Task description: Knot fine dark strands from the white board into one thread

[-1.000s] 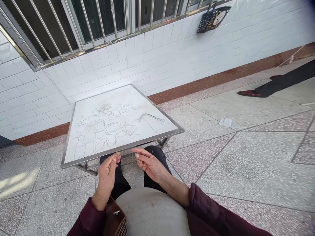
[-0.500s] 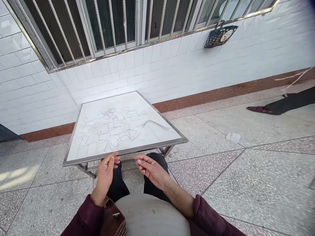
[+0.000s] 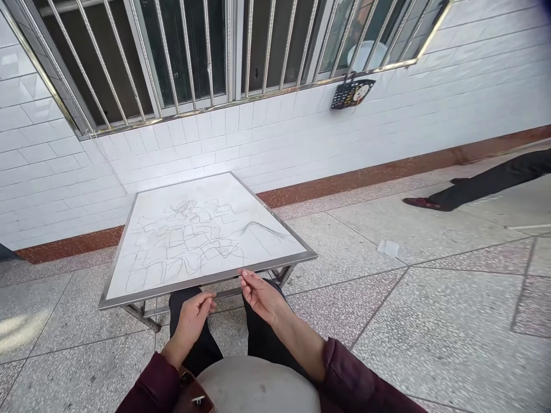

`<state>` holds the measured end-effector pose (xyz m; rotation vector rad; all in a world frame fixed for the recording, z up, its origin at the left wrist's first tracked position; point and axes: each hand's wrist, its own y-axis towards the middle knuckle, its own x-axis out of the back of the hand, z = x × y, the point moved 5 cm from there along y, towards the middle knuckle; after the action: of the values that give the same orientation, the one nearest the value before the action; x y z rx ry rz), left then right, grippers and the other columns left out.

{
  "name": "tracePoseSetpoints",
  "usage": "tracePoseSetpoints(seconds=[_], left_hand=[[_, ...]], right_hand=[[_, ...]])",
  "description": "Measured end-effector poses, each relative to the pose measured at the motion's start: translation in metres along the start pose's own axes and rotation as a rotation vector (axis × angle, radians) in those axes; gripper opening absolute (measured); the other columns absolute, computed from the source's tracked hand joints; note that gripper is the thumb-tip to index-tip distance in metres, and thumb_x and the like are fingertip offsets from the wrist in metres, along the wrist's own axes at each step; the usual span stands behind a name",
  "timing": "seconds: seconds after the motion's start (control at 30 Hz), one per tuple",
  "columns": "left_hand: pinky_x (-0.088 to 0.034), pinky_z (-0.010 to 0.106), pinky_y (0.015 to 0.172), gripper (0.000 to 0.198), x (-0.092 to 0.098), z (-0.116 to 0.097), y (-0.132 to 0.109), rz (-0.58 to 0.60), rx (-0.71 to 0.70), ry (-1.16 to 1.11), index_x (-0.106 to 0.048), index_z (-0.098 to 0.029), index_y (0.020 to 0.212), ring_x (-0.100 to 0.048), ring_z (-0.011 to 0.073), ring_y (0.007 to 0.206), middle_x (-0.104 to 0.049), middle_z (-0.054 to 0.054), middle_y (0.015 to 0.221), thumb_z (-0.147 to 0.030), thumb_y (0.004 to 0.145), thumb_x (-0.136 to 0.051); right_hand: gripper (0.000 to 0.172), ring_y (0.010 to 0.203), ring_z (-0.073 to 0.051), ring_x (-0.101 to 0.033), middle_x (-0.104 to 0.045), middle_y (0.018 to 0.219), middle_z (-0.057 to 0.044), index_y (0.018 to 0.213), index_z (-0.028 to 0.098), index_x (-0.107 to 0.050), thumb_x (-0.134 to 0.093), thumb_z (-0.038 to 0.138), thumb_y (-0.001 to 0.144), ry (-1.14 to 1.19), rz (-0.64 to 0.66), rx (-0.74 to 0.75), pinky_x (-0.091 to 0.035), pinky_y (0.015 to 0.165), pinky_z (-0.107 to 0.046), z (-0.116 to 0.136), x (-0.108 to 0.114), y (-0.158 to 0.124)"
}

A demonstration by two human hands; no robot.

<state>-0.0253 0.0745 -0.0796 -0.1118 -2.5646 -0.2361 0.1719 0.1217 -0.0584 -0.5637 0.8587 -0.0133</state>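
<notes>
The two hands are apart from each other, in front of the tabletop (image 3: 219, 188). The right hand (image 3: 260, 295) is at its near edge, with thumb and forefinger brought to each other. A very fine line seems to go up from there over the tabletop, but it is too thin for me to tell whether the fingers are clamped on it. The left hand (image 3: 194, 317) is lower, outside the near edge, thumb against forefinger; what may be between them is hidden, so I cannot tell its hold.

Dark, thin strands (image 3: 184, 207) lie bent and crossing on the tabletop, from near the far-left corner down toward the near-left corner. They are most tangled toward the far edge, and single ends are hard to follow. A bundle (image 3: 257, 224) lies apart from them, curved, by the right edge.

Under the near edge, the person's legs (image 3: 185, 301) are partly covered by the tabletop. At the bottom, a brown thing (image 3: 189, 396) and a pale rounded surface (image 3: 258, 390) are cut off. Far right, another person's leg (image 3: 486, 184) is cut by the border of view.
</notes>
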Motion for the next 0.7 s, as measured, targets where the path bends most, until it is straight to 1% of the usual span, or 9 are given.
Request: tracePoseSetpoints(seconds=[0.1,0.13,0.23,0.33,0.47,0.53,0.57,0.63,0.7], left_hand=[[-0.054,0.035,0.083,0.03,-0.009,0.028,-0.003,0.047,-0.094,0.145,-0.072,-0.021,0.107,-0.069,0.0213,0.091,-0.076,0.008,0.099,-0.033,0.096,-0.047],[-0.052,0.038,0.085,0.027,-0.011,0.035,-0.004,0.06,-0.128,0.194,-0.074,-0.021,0.102,-0.068,0.0225,0.092,-0.076,0.008,0.097,-0.031,0.095,-0.05],[-0.049,0.041,0.087,0.021,-0.018,0.051,-0.008,0.093,-0.232,0.308,-0.074,-0.021,0.093,-0.065,0.023,0.087,-0.074,0.007,0.085,-0.025,0.092,-0.054],[-0.045,0.043,0.09,0.016,-0.029,0.06,-0.012,0.108,-0.316,0.38,-0.073,-0.02,0.092,-0.063,0.0228,0.088,-0.07,0.006,0.079,-0.023,0.089,-0.057],[-0.045,0.04,0.085,0.019,-0.043,0.073,-0.014,0.067,-0.427,0.506,-0.071,-0.02,0.092,-0.06,0.0208,0.082,-0.066,0.005,0.074,-0.018,0.091,-0.051],[-0.045,0.037,0.08,0.023,-0.047,0.082,-0.013,0.014,-0.499,0.575,-0.07,-0.02,0.088,-0.06,0.0195,0.077,-0.064,0.005,0.072,-0.016,0.092,-0.047],[-0.045,0.035,0.078,0.025,-0.05,0.086,-0.013,-0.012,-0.527,0.587,-0.069,-0.019,0.086,-0.06,0.019,0.075,-0.064,0.005,0.071,-0.015,0.093,-0.045],[-0.045,0.033,0.073,0.027,-0.053,0.096,-0.012,-0.054,-0.573,0.564,-0.068,-0.02,0.082,-0.06,0.018,0.072,-0.063,0.004,0.068,-0.016,0.094,-0.043],[-0.046,0.032,0.068,0.03,-0.055,0.103,-0.012,-0.095,-0.617,0.536,-0.066,-0.02,0.078,-0.061,0.0169,0.067,-0.062,0.003,0.064,-0.015,0.094,-0.041]], right_hand=[[0.009,0.052,-0.004,-0.062,-0.066,0.069,0.0,0.084,0.014,-0.07,-0.065,0.008,0.088,0.017,-0.018,0.0,-0.051,0.043,-0.007,0.013,-0.003,0.015],[0.009,0.052,-0.004,-0.062,-0.066,0.069,0.0,0.086,0.015,-0.069,-0.064,0.008,0.089,0.021,-0.022,0.003,-0.051,0.042,-0.007,0.018,-0.004,0.021],[0.009,0.052,-0.005,-0.063,-0.067,0.069,0.0,0.089,0.016,-0.068,-0.062,0.009,0.091,0.026,-0.026,0.02,-0.051,0.041,-0.007,0.039,-0.01,0.042],[0.012,0.052,-0.005,-0.062,-0.066,0.07,0.0,0.091,0.016,-0.067,-0.057,0.01,0.094,0.02,-0.04,0.037,-0.051,0.041,-0.008,0.062,-0.015,0.068],[0.014,0.054,-0.004,-0.06,-0.065,0.076,-0.001,0.094,0.014,-0.065,-0.052,0.011,0.097,-0.008,-0.105,0.059,-0.049,0.043,-0.01,0.094,-0.016,0.113],[0.011,0.066,-0.008,-0.063,-0.067,0.089,-0.003,0.103,0.013,-0.064,-0.055,0.018,0.097,-0.028,-0.147,0.072,-0.054,0.054,-0.017,0.112,-0.016,0.138],[0.017,0.076,-0.012,-0.065,-0.066,0.1,-0.005,0.11,0.014,-0.062,-0.057,0.024,0.097,-0.038,-0.164,0.081,-0.057,0.063,-0.025,0.121,-0.017,0.151],[0.028,0.095,-0.019,-0.065,-0.063,0.117,-0.008,0.12,0.016,-0.059,-0.058,0.032,0.096,-0.059,-0.194,0.101,-0.057,0.08,-0.037,0.142,-0.019,0.177],[0.032,0.103,-0.022,-0.063,-0.06,0.123,-0.009,0.123,0.017,-0.058,-0.059,0.033,0.095,-0.081,-0.217,0.123,-0.055,0.086,-0.042,0.162,-0.024,0.202]])
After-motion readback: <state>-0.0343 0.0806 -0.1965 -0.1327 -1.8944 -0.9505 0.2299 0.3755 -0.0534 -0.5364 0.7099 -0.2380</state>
